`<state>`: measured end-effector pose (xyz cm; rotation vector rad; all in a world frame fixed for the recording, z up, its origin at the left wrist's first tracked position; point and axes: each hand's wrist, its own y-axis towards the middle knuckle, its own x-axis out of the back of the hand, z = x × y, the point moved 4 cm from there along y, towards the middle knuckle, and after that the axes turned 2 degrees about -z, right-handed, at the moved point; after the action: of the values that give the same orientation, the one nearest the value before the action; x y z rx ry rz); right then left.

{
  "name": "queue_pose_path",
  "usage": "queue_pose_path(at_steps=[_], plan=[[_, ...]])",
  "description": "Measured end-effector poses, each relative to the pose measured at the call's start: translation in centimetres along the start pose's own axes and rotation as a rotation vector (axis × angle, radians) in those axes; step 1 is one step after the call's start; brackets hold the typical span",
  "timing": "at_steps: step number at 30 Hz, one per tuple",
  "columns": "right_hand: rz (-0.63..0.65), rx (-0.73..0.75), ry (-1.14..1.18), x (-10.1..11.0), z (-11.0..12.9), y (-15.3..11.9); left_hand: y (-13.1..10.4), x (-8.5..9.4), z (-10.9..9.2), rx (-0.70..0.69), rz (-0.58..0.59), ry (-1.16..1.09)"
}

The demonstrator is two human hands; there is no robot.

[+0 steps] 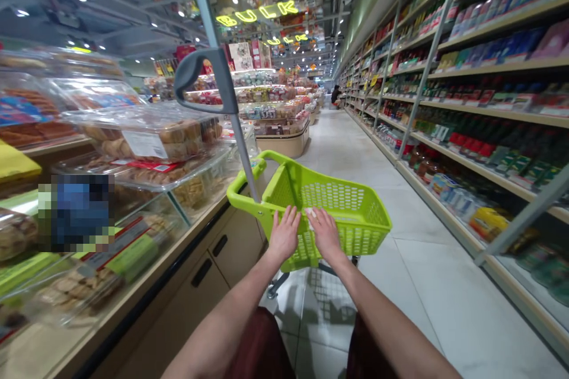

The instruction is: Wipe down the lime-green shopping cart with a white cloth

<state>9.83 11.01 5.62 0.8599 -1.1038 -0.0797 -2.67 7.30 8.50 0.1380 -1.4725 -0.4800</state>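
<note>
A bright green plastic shopping cart (347, 195) with perforated walls stands in front of me, turned sideways. My left hand (285, 236) lies over its near rim, palm down, with the fingers stretched and slightly apart. Close beside it on the same rim is my right hand (325, 231). A small crumpled white tissue (310, 213) shows at the right hand's fingers, which are pressed over it against the rim. The cart's basket has a divider (276, 188) near its handle end (240, 190).
A grey pole (245, 153) with a loop handle (207, 107) rises by the cart's handle end. Left stands a counter (195, 314) bearing clear boxes of baked goods (155, 136). Stocked shelves (493, 115) line the right. A person (335, 96) is far down the tiled aisle.
</note>
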Motion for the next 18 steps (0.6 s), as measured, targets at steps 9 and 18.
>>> queue_pose_path(at_steps=[9,18], plan=[[-0.008,-0.117,-0.055,1.4,-3.0,-1.1,1.0,-0.6,-2.2,-0.003,0.030,-0.009],[0.060,-0.116,-0.065,1.6,-4.8,-2.0,1.0,-1.4,-2.3,-0.030,0.066,-0.050]])
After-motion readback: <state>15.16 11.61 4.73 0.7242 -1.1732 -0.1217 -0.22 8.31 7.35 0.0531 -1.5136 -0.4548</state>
